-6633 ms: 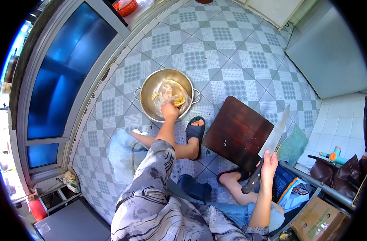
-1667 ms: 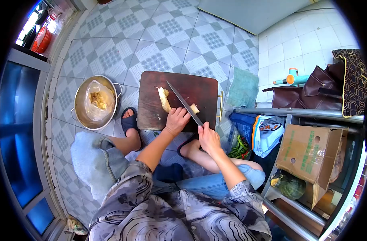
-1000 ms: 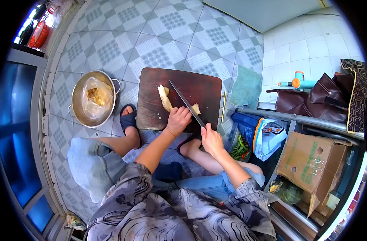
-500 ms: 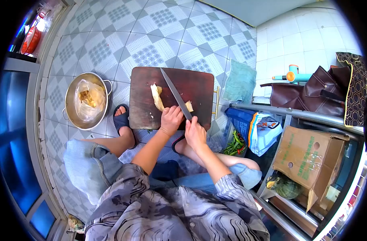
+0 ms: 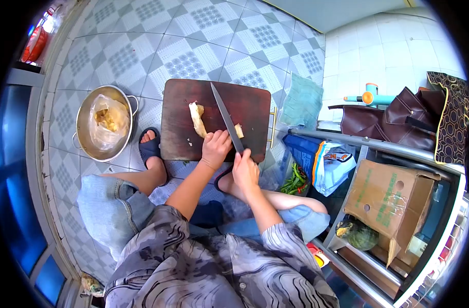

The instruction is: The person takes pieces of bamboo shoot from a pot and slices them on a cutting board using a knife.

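A dark red-brown cutting board (image 5: 175,110) lies on the floor. My left hand (image 5: 216,148) has its fingers closed over a long pale yellow piece of food (image 5: 197,118), whose far end sticks out to the left. My right hand (image 5: 245,168) is wrapped round the handle of a large knife (image 5: 224,110). The blade points away across the board, beside my left fingers. Just right of the blade lies a small cut piece (image 5: 239,131). Left of the board is a steel pot (image 5: 82,134) with a clear plastic bag (image 5: 112,102) of yellow pieces inside.
My sandalled foot (image 5: 151,149) is between pot and board. At the right are a teal cloth (image 5: 302,100), green peppers (image 5: 295,180), a blue and white bag (image 5: 331,169), a cardboard box (image 5: 380,195) on a metal rack and a dark green squash (image 5: 361,236).
Since the earliest frame, my left hand has left the pot and come onto the food on the board. The knife has moved over the board. Lately the hands have barely moved while the view shifted.
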{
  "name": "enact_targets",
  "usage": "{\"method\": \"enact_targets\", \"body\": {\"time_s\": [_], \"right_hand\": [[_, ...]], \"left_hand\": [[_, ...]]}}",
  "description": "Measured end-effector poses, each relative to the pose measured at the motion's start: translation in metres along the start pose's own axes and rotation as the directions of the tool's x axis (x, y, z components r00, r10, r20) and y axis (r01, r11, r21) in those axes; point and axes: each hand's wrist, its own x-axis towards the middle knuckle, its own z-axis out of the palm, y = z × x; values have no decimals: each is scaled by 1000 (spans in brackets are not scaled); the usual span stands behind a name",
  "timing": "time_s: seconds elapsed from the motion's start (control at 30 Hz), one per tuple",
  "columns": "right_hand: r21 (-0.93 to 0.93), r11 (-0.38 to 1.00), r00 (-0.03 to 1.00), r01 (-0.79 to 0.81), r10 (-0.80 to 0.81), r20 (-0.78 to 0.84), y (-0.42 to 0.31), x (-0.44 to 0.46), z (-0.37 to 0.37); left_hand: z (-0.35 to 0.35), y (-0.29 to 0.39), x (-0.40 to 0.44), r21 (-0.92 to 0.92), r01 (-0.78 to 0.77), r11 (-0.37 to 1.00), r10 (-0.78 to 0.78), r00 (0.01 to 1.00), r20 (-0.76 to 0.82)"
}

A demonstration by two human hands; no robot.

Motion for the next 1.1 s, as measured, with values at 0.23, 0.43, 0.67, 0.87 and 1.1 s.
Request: {"method": "enact_targets", "body": {"time_s": [0.23, 0.43, 0.67, 0.87, 1.1], "right_hand": [[-68, 997, 999, 27, -26, 19, -3, 15, -3], [-39, 997, 998, 65, -65, -11, -11, 21, -4], [-110, 993, 999, -46, 43, -31, 6, -12, 4], [-125, 987, 994, 96, -101, -34, -15, 37, -2], [-167, 986, 999, 14, -21, -40, 15, -3, 4]], "left_hand": [[3, 0, -1, 23, -23, 999, 24, 998, -56], [1, 0, 0, 32, -20, 999, 21, 999, -47], [1, 1, 0, 45, -28, 999, 30, 998, -57], [3, -3, 5, 38, -40, 998, 42, 997, -70], [3, -1, 4, 56, -47, 997, 50, 997, -51]]}}
